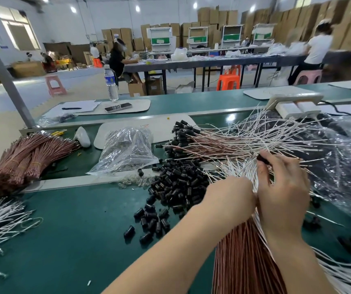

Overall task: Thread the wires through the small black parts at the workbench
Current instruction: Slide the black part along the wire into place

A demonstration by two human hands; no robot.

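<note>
Pinching one black part (pixel 262 158) with my right hand (pixel 282 192), I have its fingers (pixel 277 164) curled tight around it, just right of the loose pile (pixel 174 187) of parts. My left hand (pixel 230 195) sits at the neck of the wires (pixel 244 251), between the pile and the right hand. It seems to clasp the bundle, but its fingers are hidden behind the knuckles, so I cannot tell. To do this well, I judge I should single out one white end from the fan, hold it short and stiff, line the part's bore up with it and push straight. At a slant the strand would likely buckle. The crowd of neighbouring ends is the main nuisance, since they could snag the part or slip in alongside. Behind the pile lie capped wires (pixel 212 143), left of it a clear bag (pixel 128 151), and further left a copper bundle (pixel 28 158). Crinkled plastic (pixel 339 166) far right of the pile could catch stray ends on the green surface (pixel 75 219).
</note>
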